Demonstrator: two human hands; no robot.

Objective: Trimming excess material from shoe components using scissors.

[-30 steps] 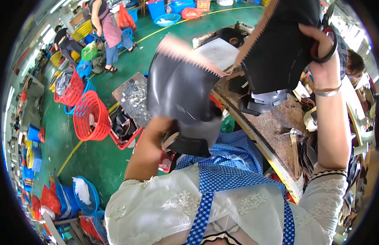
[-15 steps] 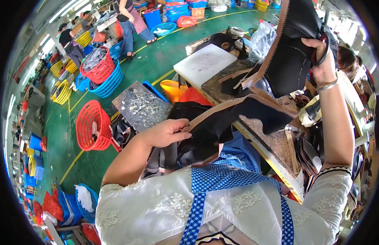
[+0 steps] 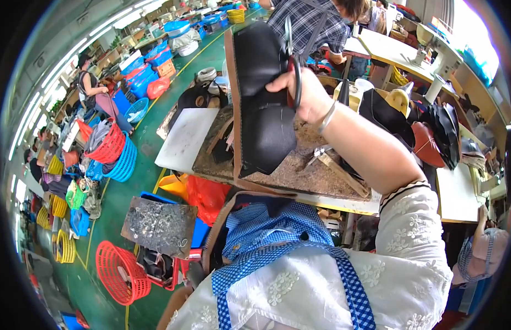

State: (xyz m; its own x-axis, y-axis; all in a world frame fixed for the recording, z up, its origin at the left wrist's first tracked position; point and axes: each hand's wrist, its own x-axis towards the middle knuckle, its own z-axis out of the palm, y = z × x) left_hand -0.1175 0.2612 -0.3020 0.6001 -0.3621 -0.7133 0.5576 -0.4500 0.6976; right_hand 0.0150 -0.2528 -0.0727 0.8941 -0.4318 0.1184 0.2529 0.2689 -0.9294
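Note:
My right hand (image 3: 308, 99) is closed round dark-handled scissors (image 3: 297, 82), blades pointing up, and a black leather piece (image 3: 266, 137). The leather hangs over the workbench (image 3: 277, 184), with a brown jagged strip along its left edge. Below, at the bench's near edge, a dark piece with a brown border (image 3: 218, 236) curves round my blue checked apron (image 3: 272, 225). Only a bit of my left forearm (image 3: 178, 301) shows at the lower left; its fingers are hidden. On the bench, pliers (image 3: 316, 157) lie beside a wooden strip (image 3: 343, 176).
A white board (image 3: 187, 137) lies on the bench's left end. Left of the bench are a stained metal plate (image 3: 159, 225) and a red basket (image 3: 115, 269). Black leather parts (image 3: 382, 118) crowd the right. Across the bench, a person in a plaid shirt (image 3: 310, 25) bends over.
The view has swung to the right. My right hand still holds the scissors and leather, now upright over the bench. My left hand has dropped from the brown-bordered piece's upper edge to the lower left.

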